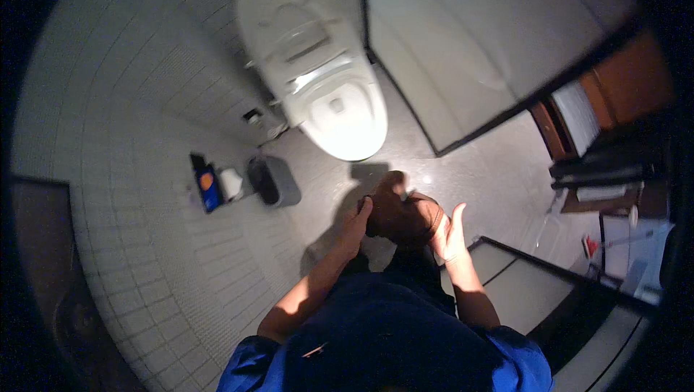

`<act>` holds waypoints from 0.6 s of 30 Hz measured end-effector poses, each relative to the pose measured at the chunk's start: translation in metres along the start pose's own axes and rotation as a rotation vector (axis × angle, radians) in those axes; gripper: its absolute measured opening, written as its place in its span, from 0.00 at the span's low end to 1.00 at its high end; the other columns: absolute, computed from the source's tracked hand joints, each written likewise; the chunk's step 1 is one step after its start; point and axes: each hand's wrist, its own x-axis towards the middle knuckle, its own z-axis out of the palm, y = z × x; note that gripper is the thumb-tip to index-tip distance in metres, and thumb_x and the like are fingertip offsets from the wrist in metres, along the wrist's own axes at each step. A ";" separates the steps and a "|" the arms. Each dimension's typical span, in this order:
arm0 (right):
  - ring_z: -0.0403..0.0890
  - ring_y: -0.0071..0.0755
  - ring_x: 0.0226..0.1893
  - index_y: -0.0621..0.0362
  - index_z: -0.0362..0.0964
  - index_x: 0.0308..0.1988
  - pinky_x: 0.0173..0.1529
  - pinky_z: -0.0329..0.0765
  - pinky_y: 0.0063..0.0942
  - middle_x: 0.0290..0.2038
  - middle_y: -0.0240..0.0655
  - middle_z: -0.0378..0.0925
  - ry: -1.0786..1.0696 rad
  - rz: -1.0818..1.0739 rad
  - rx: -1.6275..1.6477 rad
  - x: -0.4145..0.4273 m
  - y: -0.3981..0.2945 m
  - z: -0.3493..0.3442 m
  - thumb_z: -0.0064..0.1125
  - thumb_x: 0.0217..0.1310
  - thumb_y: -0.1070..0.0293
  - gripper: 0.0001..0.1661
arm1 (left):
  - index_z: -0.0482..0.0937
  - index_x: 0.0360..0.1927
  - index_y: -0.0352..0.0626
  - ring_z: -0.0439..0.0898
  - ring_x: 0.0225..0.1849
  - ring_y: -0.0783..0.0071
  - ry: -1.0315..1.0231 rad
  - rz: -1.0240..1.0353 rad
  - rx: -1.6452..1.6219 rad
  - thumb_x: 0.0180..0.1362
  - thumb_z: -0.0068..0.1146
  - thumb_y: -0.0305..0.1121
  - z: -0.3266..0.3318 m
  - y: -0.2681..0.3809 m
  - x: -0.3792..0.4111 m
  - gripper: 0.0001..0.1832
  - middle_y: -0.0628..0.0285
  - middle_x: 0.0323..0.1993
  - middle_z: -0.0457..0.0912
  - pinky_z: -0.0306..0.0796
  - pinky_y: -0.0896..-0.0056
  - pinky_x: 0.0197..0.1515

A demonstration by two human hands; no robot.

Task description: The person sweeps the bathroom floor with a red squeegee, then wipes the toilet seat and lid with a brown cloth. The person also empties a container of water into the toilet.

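A brown object, apparently cloth or leather with a seam along its right edge, is between my two hands at waist height; its exact kind I cannot tell. My left hand grips its left side, with the thumb on top. Against its right edge lies my right hand, the thumb stretched out and apart, the other fingers partly hidden beneath the object. Beyond both hands stands a white toilet with its lid raised and the bowl exposed.
A grey waste bin stands by the tiled wall at left, near a wall-mounted paper holder and a phone-like device with a lit screen. A dark-framed glass panel is at the upper right; a dark-framed door at the lower right.
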 end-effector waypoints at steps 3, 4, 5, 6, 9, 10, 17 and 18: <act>0.71 0.31 0.50 0.65 0.58 0.55 0.53 0.68 0.26 0.51 0.37 0.69 -0.005 0.147 -0.811 0.050 0.041 0.025 0.58 0.50 0.75 0.31 | 0.68 0.53 0.38 0.71 0.47 0.68 0.176 0.198 0.272 0.55 0.53 0.44 -0.093 -0.036 0.029 0.26 0.57 0.46 0.74 0.64 0.71 0.50; 0.73 0.30 0.46 0.64 0.62 0.53 0.52 0.69 0.26 0.48 0.36 0.71 0.013 0.100 -0.970 0.072 0.050 0.009 0.57 0.49 0.76 0.29 | 0.68 0.52 0.38 0.72 0.47 0.68 0.203 0.207 0.304 0.54 0.55 0.43 -0.104 -0.037 0.042 0.25 0.57 0.46 0.74 0.65 0.71 0.49; 0.75 0.28 0.43 0.62 0.65 0.51 0.50 0.70 0.26 0.45 0.35 0.74 0.023 0.043 -1.120 0.099 0.057 0.012 0.57 0.48 0.78 0.26 | 0.69 0.51 0.37 0.72 0.46 0.69 0.240 0.222 0.347 0.53 0.56 0.41 -0.112 -0.026 0.048 0.25 0.57 0.45 0.74 0.65 0.71 0.49; 0.74 0.26 0.42 0.62 0.67 0.49 0.49 0.69 0.25 0.43 0.34 0.75 0.073 0.055 -1.183 0.124 0.056 0.016 0.55 0.47 0.78 0.24 | 0.69 0.50 0.37 0.72 0.45 0.69 0.272 0.167 0.239 0.52 0.57 0.39 -0.128 -0.009 0.058 0.24 0.57 0.44 0.75 0.66 0.71 0.48; 0.75 0.23 0.38 0.61 0.71 0.44 0.47 0.69 0.23 0.38 0.31 0.77 0.167 0.054 -1.110 0.188 0.035 0.058 0.49 0.48 0.79 0.19 | 0.73 0.42 0.37 0.74 0.40 0.73 0.370 0.203 0.116 0.52 0.58 0.36 -0.149 0.067 0.052 0.17 0.60 0.39 0.76 0.67 0.72 0.43; 0.74 0.23 0.38 0.61 0.72 0.43 0.46 0.69 0.23 0.37 0.30 0.77 0.138 -0.007 -1.115 0.212 0.029 0.070 0.48 0.48 0.80 0.18 | 0.73 0.41 0.37 0.74 0.40 0.74 0.417 0.244 0.131 0.52 0.58 0.36 -0.150 0.096 0.050 0.16 0.61 0.37 0.77 0.67 0.72 0.43; 0.72 0.19 0.32 0.63 0.71 0.36 0.40 0.69 0.19 0.29 0.27 0.76 -0.019 -0.372 -1.299 0.287 0.010 0.135 0.45 0.52 0.81 0.11 | 0.74 0.37 0.36 0.73 0.36 0.76 0.597 0.350 0.304 0.52 0.58 0.36 -0.169 0.150 0.069 0.14 0.63 0.33 0.77 0.66 0.74 0.42; 0.71 0.18 0.30 0.62 0.71 0.34 0.38 0.67 0.18 0.28 0.25 0.74 0.035 -0.294 -1.347 0.288 0.004 0.122 0.45 0.51 0.81 0.09 | 0.74 0.37 0.36 0.73 0.36 0.77 0.599 0.298 0.356 0.52 0.59 0.36 -0.172 0.139 0.076 0.15 0.64 0.33 0.77 0.66 0.75 0.42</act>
